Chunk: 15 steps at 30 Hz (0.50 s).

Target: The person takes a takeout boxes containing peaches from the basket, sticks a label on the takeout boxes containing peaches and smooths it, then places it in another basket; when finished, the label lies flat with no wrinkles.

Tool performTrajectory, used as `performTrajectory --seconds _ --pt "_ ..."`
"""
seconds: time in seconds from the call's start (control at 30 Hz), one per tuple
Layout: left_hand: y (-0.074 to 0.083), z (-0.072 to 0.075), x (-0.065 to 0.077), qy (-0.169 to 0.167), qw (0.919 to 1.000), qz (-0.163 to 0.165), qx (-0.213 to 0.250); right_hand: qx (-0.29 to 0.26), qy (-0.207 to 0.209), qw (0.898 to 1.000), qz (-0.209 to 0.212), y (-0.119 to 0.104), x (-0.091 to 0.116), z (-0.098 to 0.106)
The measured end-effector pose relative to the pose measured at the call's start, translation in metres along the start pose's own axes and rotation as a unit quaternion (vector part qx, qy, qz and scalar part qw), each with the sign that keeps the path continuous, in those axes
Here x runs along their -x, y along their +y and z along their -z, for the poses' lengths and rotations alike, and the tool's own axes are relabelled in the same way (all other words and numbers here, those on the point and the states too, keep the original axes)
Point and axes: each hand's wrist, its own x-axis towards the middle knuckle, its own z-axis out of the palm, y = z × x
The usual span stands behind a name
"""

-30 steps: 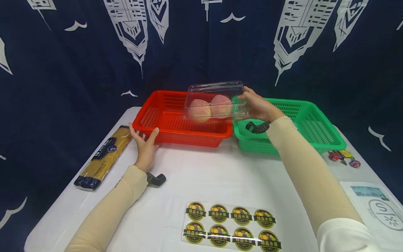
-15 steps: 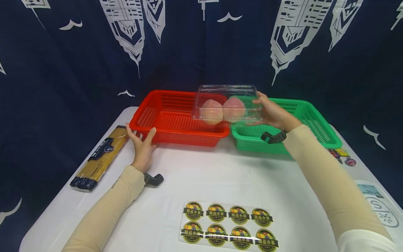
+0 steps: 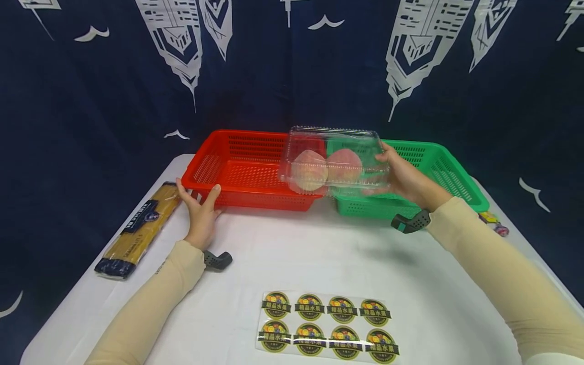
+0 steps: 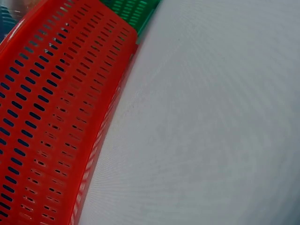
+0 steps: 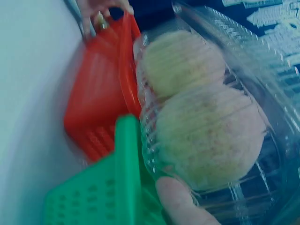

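Observation:
My right hand (image 3: 406,177) grips the right end of a clear plastic clamshell box (image 3: 335,139), its thumb on the near side. Two pinkish-yellow peaches (image 3: 345,166) sit side by side inside it, shown close up in the right wrist view with the box's ribbed wall (image 5: 150,126) over them. The box is held in the air over the adjoining ends of a red basket (image 3: 246,192) and a green basket (image 3: 438,157). My left hand (image 3: 201,218) holds the red basket's front left corner, thumb at the rim; some of its fingers are hidden.
A spaghetti packet (image 3: 137,228) lies left of the red basket. Near the front lies a clear sheet of round stickers (image 3: 326,324). Wrapped lollipops (image 3: 495,223) lie beside the green basket. A dark patterned curtain (image 3: 274,76) hangs behind the white table (image 3: 292,248).
The right hand has carried the clamshell box of peaches to the right and slightly down, towards me. The left hand stays on the red basket's corner while the view shifts slightly.

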Motion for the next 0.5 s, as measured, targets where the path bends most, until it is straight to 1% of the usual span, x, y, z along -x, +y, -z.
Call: performTrajectory --seconds 0.17,0.33,0.5 --pt "0.001 0.000 0.000 -0.002 1.0000 -0.006 0.006 -0.023 -0.002 1.000 -0.002 0.003 0.012 -0.007" --pt "0.000 0.000 0.000 -0.005 0.9999 -0.008 0.007 -0.014 -0.001 1.000 -0.001 0.007 0.023 -0.011" --pt "-0.001 0.001 -0.002 -0.006 1.0000 -0.007 0.004 -0.008 0.004 1.000 -0.003 0.010 0.032 -0.010"
